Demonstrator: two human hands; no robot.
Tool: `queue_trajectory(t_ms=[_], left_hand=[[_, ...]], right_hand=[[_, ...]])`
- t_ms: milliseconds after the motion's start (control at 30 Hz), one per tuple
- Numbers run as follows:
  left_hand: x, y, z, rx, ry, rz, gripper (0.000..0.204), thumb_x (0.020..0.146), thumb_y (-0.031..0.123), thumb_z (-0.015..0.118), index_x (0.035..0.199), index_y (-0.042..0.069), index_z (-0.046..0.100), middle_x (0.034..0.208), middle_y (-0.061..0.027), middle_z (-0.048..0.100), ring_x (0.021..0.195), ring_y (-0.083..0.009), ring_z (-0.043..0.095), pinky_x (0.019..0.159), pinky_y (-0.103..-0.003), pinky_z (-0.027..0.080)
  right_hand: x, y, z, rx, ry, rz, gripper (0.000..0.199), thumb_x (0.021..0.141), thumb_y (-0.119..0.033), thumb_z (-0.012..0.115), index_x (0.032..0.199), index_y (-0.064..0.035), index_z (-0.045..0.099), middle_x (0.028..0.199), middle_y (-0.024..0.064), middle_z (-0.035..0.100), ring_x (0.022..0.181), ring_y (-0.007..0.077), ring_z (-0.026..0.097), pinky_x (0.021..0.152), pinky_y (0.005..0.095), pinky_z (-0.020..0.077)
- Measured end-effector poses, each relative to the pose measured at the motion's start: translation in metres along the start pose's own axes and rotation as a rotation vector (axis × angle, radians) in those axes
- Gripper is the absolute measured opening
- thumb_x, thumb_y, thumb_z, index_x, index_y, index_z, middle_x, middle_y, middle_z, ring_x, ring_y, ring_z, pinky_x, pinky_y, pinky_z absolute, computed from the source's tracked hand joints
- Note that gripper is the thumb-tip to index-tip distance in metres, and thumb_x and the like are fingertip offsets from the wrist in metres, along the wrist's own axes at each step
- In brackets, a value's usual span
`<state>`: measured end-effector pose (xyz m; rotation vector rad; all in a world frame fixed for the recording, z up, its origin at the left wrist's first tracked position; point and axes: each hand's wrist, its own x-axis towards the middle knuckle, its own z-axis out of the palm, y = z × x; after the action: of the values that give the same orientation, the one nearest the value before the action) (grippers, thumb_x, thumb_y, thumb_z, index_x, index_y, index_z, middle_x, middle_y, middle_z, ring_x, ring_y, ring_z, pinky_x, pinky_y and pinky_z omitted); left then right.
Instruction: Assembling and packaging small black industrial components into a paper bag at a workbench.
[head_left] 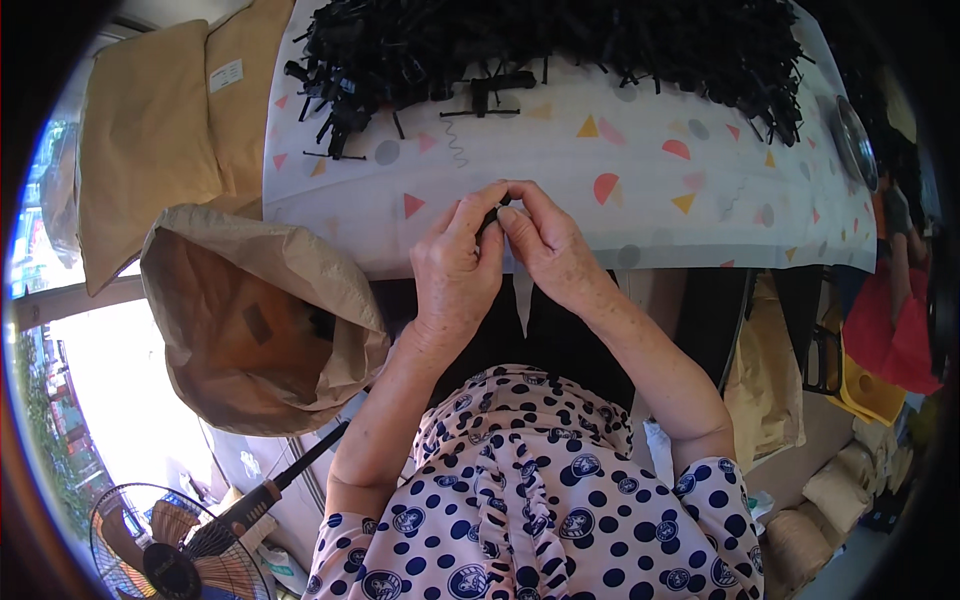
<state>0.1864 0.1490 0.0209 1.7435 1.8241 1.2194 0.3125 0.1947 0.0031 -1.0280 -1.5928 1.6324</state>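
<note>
Close together in front of me, just over the near part of the covered table, are my left hand (462, 255) and my right hand (548, 240). Between the fingertips of both hands sits a small black plastic part (492, 214), mostly covered by the fingers. My left thumb and fingers pinch it, and the right thumb and forefinger press on its upper end. A big heap of black plastic parts (560, 50) lies along the far side of the table. One loose black part (485, 95) rests at the heap's near edge.
A patterned white cloth (560, 180) covers the table. At its left stands an open brown paper sack (250, 330), with full sacks (150, 140) behind. A fan (175, 560) is at lower left. A round metal dish (856, 143) sits at the right edge; another person's arm (900, 265) shows beyond.
</note>
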Motion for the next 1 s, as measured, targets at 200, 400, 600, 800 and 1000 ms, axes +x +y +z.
queue_trajectory(t_ms=[200,400,600,800,1000], left_hand=[[0.009,0.010,-0.009,-0.655,-0.059,-0.359,0.035,0.095,0.005,0.049,0.129,0.008,0.044,0.094,-0.0102,0.066,0.076,-0.0130,0.065,0.059,-0.021,0.048],[0.011,0.001,-0.020,-1.108,-0.133,-0.560,0.034,0.097,0.010,0.050,0.130,0.008,0.044,0.095,-0.0095,0.064,0.074,-0.0135,0.065,0.060,-0.020,0.048],[0.001,0.005,-0.015,-1.196,-0.299,-0.627,0.036,0.095,0.011,0.054,0.130,0.006,0.048,0.094,-0.0073,0.062,0.071,-0.0144,0.064,0.057,-0.020,0.049],[-0.002,0.007,-0.019,-0.878,-0.390,-0.517,0.041,0.092,0.007,0.055,0.132,0.006,0.046,0.090,-0.0064,0.063,0.068,-0.0105,0.062,0.057,-0.019,0.047],[-0.010,0.006,-0.018,-0.507,-0.371,-0.336,0.040,0.089,-0.002,0.055,0.127,0.005,0.045,0.084,-0.0047,0.061,0.069,-0.0095,0.061,0.059,-0.022,0.049]], right_hand=[[-0.005,-0.003,-0.024,-0.029,0.012,-0.095,0.020,0.097,-0.015,0.051,0.114,-0.0044,0.052,0.072,-0.0025,0.049,0.063,0.0048,0.044,0.056,0.0195,0.0376],[-0.006,-0.007,-0.030,0.336,-0.043,-0.049,0.012,0.094,-0.013,0.056,0.103,-0.0047,0.054,0.081,-0.0009,0.057,0.062,0.0034,0.049,0.048,0.0168,0.0372],[0.000,-0.004,-0.035,0.551,-0.128,0.022,0.011,0.093,-0.013,0.059,0.098,-0.0046,0.056,0.076,-0.0019,0.057,0.063,0.0020,0.051,0.046,0.0157,0.0355],[-0.002,0.000,-0.033,0.472,-0.196,0.113,0.011,0.093,-0.014,0.060,0.093,-0.0039,0.058,0.072,-0.0035,0.056,0.063,0.0009,0.049,0.049,0.0154,0.0356],[-0.009,-0.004,-0.017,0.209,-0.180,0.040,0.018,0.095,-0.022,0.056,0.094,-0.0046,0.057,0.073,-0.0047,0.051,0.060,0.0012,0.040,0.051,0.0169,0.0322]])
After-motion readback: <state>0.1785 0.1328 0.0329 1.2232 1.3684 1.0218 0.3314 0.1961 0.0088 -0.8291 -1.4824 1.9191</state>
